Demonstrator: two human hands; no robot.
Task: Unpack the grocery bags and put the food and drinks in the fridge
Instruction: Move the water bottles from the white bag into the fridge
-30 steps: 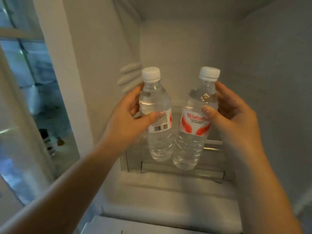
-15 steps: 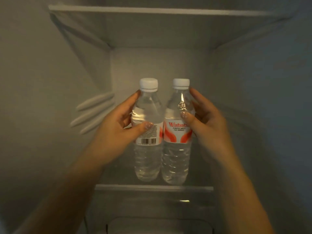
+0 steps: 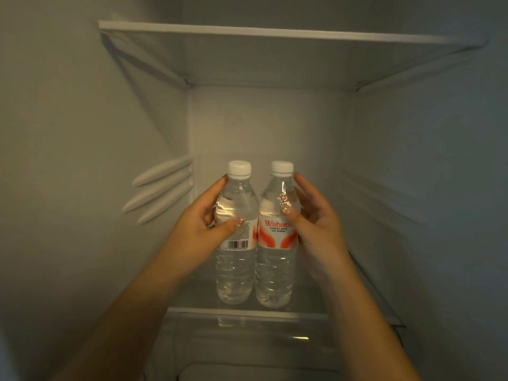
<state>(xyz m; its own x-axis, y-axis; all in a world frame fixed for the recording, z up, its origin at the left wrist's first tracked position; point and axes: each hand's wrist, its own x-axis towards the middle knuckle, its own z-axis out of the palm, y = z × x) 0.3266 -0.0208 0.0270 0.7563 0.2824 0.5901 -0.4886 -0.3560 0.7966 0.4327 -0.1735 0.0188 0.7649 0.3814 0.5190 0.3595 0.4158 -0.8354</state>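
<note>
Stood upright, touching side by side, near the front edge of the glass fridge shelf (image 3: 308, 295): two water bottles. Left hand (image 3: 204, 229) curled round the barcode-side water bottle (image 3: 235, 259); right hand (image 3: 316, 224) curled round the Wahaha water bottle (image 3: 275, 265). Upper shelf (image 3: 275, 34) overhead.

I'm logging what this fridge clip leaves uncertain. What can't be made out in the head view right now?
- Left bottle: brand side faces away; barcode digits too small.
- Right bottle: the right hand cuts off the label's end; small print blurred.
- Both bottle bases on the glass shelf: contact unclear through clear plastic.
- Drawer below: contents dim, cut off by the bottom edge.
- Left hand: fingers hidden behind its bottle.
</note>
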